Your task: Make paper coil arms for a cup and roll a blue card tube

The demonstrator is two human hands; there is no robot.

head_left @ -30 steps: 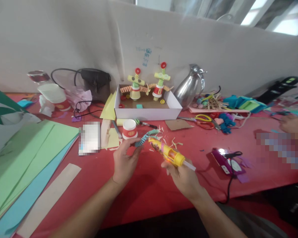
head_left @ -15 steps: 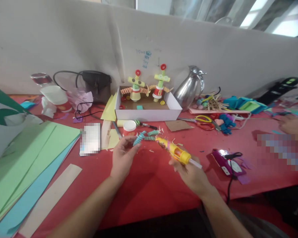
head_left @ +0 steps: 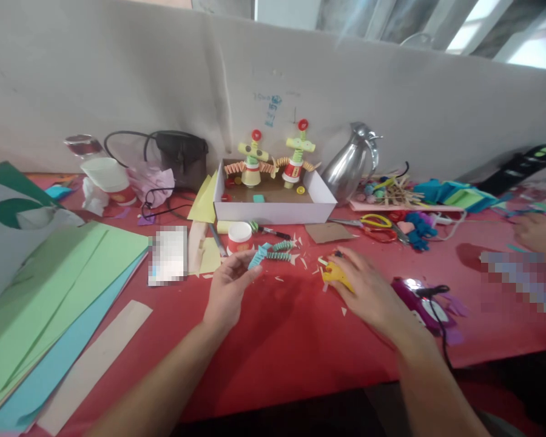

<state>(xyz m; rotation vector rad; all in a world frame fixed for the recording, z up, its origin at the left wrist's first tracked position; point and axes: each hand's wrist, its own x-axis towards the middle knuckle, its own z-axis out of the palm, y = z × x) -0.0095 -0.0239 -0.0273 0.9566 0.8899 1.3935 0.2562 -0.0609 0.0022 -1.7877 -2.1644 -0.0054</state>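
My left hand [head_left: 227,285] is closed with a pinch on a folded paper spring [head_left: 259,255], light blue at the held end. Two green pleated lengths reach from it to the right, with pale paper points at their ends. Over the red tabletop, my right hand [head_left: 368,291] has its fingers around a yellow hot glue gun [head_left: 339,276]. The hand covers much of the gun, and its glue stick is out of sight. A paper cup [head_left: 240,237] stands just behind my left hand.
A white box [head_left: 273,212] holds two paper-cup figures [head_left: 252,173]. Behind are a steel jug [head_left: 352,164] and a black bag [head_left: 182,158]. Scissors [head_left: 375,221] lie right, near a purple device [head_left: 423,303]. Coloured paper sheets [head_left: 64,291] spread left. Another person's hand [head_left: 539,237] is at far right.
My right hand has drawn the glue gun away from the paper spring, to the right, and turned it lower over the table. My left hand keeps its hold on the spring.
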